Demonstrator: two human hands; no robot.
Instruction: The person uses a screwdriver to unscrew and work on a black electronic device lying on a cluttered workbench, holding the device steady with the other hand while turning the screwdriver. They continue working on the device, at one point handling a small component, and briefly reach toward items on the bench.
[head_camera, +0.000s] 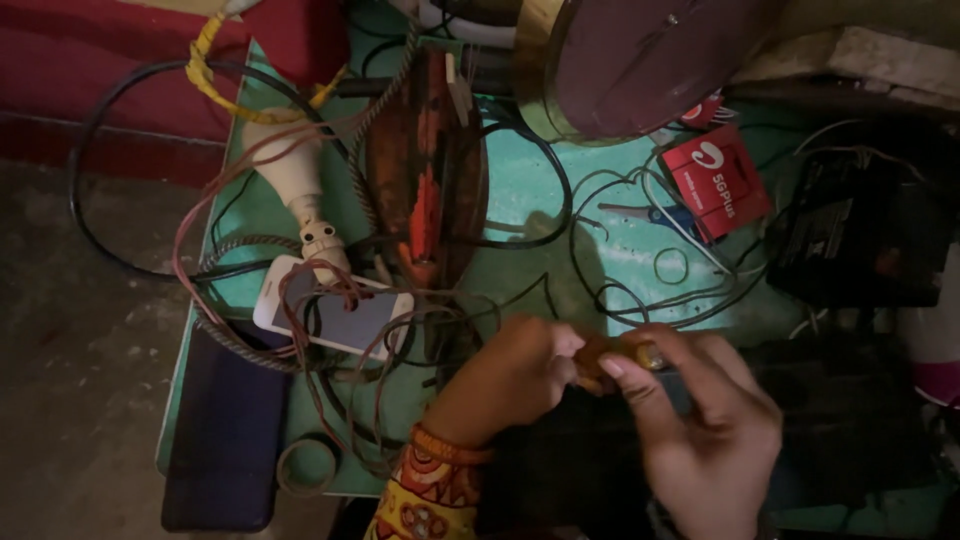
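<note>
A teal-painted table (530, 190) fills most of the view, its flat top scuffed and crowded with loops of thin black and reddish wire. At the far edge sits one big round object (640, 60), a dull maroon disc with a shiny brass-coloured rim. Left of it, running from far to near, lies one long rusty iron soleplate (425, 160), boat-shaped, orange-brown and flaky, with a braided cord (375, 120) curling beside it. On the right stands one dark boxy device (850, 235), matte black, too dim to tell more. Hanging off the near-left edge is one flat dark purple slab (225, 440), smooth and rectangular.

One cream bulb-shaped lamp (290, 165) lies at the left, its screw end resting toward one white phone (335, 315) with a glossy grey screen, wires draped across it. One small red card packet (715, 180) lies to the right of centre, with one pair of blue-handled scissors (655, 213) just beside it.

Near the front edge, the left hand (515, 375), with an orange patterned cuff at the wrist, is curled around one end of a small yellowish-brown tool handle (615, 355). The right hand (695, 420) pinches the other end between thumb and forefinger. The handle lies between both hands, above the near edge of the table.
</note>
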